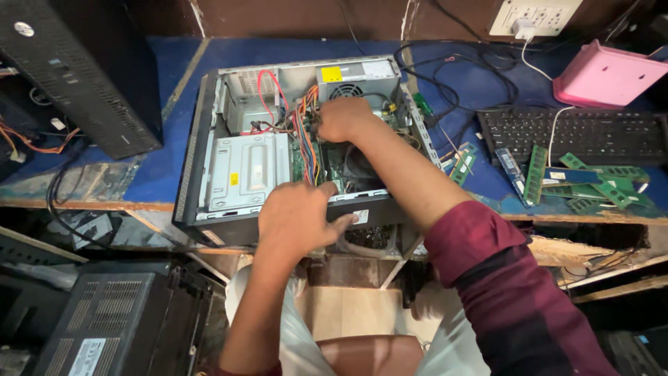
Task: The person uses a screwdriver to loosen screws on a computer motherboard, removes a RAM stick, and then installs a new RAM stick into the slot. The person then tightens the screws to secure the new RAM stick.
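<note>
Reaching into an open desktop computer case (209, 139) lying on its side on a blue worktop (167, 167), a person works with two bare hands. The right hand (342, 118) is deep inside the case, closed in a loose fist around the bundle of coloured wires (305, 136) just left of it; whether the fingers actually pinch a plug or only press on the wires cannot be told, since the fingertips are hidden under the knuckles. The left hand (300, 219) rests on the near rim of the case, fingers spread flat and holding nothing, the thumb pointing toward the right forearm. The wire bundle runs away from the left hand, its long axis stretching from the near edge toward the power supply (356, 78) at the far wall, so the right hand is plainly the nearer one. Beyond the right hand sits the power supply's fan grille; left of both hands lies a silver drive cage (245, 170). The right forearm covers much of the motherboard and its cooler. Off to the right of the case, green memory sticks (591, 184) lie scattered near a black keyboard (577, 136).
</note>
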